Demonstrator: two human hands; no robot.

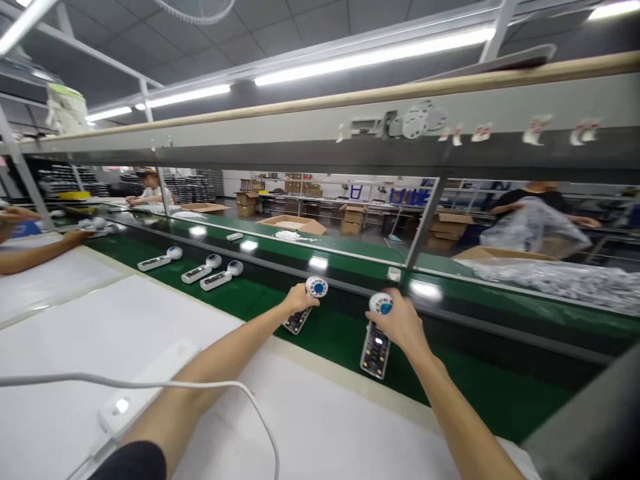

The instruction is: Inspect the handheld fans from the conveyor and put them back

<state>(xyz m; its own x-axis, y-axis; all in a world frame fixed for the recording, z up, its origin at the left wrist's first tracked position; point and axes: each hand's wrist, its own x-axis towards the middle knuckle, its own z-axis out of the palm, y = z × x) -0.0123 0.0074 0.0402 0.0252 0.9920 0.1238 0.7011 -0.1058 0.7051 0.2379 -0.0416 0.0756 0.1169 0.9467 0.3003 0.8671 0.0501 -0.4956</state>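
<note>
White devices [217,279] on green conveyor belt [325,350]

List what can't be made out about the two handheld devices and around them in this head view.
Head view:
The left hand hides the middle of the left-hand device.
The right hand hides the neck of the right-hand device.
The parts on that device's dark face are too small to identify.
The co-worker's arm is cut off by the left edge.
</note>
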